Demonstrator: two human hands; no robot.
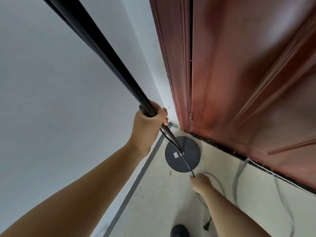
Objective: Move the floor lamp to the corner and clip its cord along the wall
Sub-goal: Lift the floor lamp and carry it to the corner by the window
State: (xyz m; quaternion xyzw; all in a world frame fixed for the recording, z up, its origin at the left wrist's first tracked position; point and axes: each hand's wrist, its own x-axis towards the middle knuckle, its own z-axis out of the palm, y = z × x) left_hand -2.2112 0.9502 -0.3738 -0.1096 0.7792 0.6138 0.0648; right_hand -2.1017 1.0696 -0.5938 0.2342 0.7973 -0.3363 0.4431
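The floor lamp's black pole [95, 48] rises from a round black base [186, 161] that rests on the floor in the corner between the white wall and the red-brown door. My left hand [150, 124] is wrapped around the pole low down. A thin black cord [187, 165] leaves the pole's foot and crosses the base. My right hand [201, 183] pinches this cord just past the base's near edge. The cord's plug [206, 225] lies on the floor near my shoe.
A red-brown door [248, 74] with a black threshold strip [222, 147] fills the right side. The white wall [51, 91] has a grey baseboard [136, 183]. Loose grey cables [239, 182] lie on the pale floor by the door. My black shoe [179, 230] is at the bottom.
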